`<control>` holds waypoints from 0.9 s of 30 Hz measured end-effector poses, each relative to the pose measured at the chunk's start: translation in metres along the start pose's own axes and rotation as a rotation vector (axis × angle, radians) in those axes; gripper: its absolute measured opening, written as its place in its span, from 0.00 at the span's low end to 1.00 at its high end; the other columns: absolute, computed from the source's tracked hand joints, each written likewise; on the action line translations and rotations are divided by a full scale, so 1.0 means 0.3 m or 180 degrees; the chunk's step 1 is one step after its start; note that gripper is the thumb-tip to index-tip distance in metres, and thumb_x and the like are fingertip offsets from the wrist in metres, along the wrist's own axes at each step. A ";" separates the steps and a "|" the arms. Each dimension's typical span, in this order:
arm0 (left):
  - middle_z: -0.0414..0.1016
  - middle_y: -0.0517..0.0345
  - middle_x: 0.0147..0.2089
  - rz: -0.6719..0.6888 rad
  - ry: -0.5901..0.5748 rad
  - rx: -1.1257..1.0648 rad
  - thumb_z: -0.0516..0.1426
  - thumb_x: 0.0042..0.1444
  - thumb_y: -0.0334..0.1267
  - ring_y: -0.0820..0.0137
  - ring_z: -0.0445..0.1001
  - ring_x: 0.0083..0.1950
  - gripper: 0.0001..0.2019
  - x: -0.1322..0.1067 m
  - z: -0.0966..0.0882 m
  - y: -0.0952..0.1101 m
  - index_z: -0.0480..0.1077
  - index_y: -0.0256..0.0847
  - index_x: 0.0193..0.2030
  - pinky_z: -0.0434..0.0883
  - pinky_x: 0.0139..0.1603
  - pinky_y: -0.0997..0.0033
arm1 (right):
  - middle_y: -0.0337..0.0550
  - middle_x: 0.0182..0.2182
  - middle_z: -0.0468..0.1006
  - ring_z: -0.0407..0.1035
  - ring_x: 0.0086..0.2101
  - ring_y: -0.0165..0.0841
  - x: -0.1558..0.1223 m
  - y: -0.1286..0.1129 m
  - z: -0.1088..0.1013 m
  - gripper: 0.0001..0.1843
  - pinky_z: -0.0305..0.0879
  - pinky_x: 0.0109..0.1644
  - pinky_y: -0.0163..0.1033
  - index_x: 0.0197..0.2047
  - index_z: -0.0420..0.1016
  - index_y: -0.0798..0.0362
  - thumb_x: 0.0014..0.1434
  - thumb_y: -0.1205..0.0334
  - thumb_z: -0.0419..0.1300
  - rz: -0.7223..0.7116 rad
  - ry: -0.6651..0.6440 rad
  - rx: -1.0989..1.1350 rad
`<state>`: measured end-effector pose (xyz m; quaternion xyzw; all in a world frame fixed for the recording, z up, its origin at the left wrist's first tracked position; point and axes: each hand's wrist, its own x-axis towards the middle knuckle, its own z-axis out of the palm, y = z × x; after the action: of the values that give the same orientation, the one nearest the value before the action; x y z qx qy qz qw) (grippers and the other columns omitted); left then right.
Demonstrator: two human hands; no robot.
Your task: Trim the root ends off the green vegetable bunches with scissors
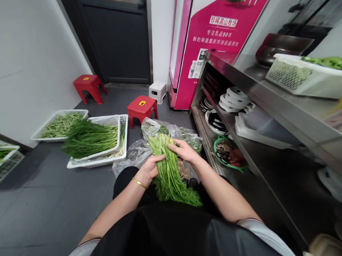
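A bunch of fresh dill (171,175) lies across my hands above my lap, its pale stem ends pointing away and its feathery tops toward me. My left hand (152,166) is wrapped round the stems from the left, thumb on top. On the right side, my right hand (184,150) grips the same bunch near the stem ends, with its fingertips on the stalks. Just beyond the bunch, clear plastic bags (155,128) of greens rest on the floor. Some brown roots (185,172) show below my right hand.
White baskets on the left hold more dill (91,137) and green beans (62,126). Red stools (142,108) and a white stool (158,90) stand ahead. A steel shelf (246,86) runs close on my right, with dishes and a green basket (218,152) low down.
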<state>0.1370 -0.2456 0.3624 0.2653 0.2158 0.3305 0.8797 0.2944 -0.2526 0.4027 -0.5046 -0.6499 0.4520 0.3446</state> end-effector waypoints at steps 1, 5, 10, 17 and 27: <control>0.80 0.45 0.38 -0.0061 -0.0111 -0.0073 0.66 0.41 0.35 0.54 0.79 0.41 0.22 -0.001 -0.008 -0.002 0.73 0.32 0.47 0.72 0.49 0.51 | 0.33 0.19 0.69 0.60 0.16 0.27 0.003 0.011 0.004 0.26 0.62 0.22 0.35 0.50 0.69 0.53 0.61 0.41 0.48 0.0060 -0.0115 0.0204; 0.80 0.46 0.35 -0.0292 -0.0277 -0.0091 0.65 0.41 0.35 0.55 0.79 0.39 0.19 0.001 -0.039 -0.021 0.74 0.32 0.43 0.72 0.48 0.51 | 0.40 0.30 0.77 0.72 0.32 0.35 0.038 -0.014 -0.054 0.29 0.71 0.39 0.43 0.51 0.69 0.54 0.58 0.39 0.53 -0.0310 -0.0596 -0.0241; 0.79 0.49 0.33 -0.0486 -0.0189 0.0189 0.64 0.44 0.31 0.62 0.79 0.34 0.19 0.036 -0.023 -0.017 0.73 0.32 0.45 0.74 0.43 0.57 | 0.51 0.56 0.69 0.64 0.55 0.40 0.166 -0.220 -0.164 0.35 0.59 0.59 0.50 0.61 0.62 0.55 0.60 0.38 0.48 -0.1046 -0.0052 -0.1197; 0.77 0.53 0.27 -0.0366 -0.0029 0.0302 0.68 0.33 0.31 0.65 0.76 0.27 0.20 0.058 -0.009 -0.029 0.74 0.31 0.37 0.74 0.34 0.62 | 0.57 0.50 0.75 0.70 0.49 0.44 0.263 -0.249 0.011 0.34 0.65 0.52 0.49 0.53 0.72 0.58 0.59 0.38 0.50 -0.0637 -0.1792 -0.2423; 0.74 0.59 0.23 0.1271 0.2175 0.1163 0.67 0.34 0.34 0.69 0.72 0.25 0.16 -0.141 -0.576 0.659 0.70 0.35 0.31 0.72 0.31 0.67 | 0.45 0.39 0.78 0.73 0.40 0.37 0.291 0.127 -0.131 0.24 0.67 0.48 0.44 0.53 0.68 0.50 0.63 0.44 0.47 -0.0122 0.0668 -0.0356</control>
<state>-0.0802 -0.0923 0.3591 0.3284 0.4940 0.5193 0.6152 0.3210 -0.1554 0.3801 -0.5551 -0.6439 0.3531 0.3906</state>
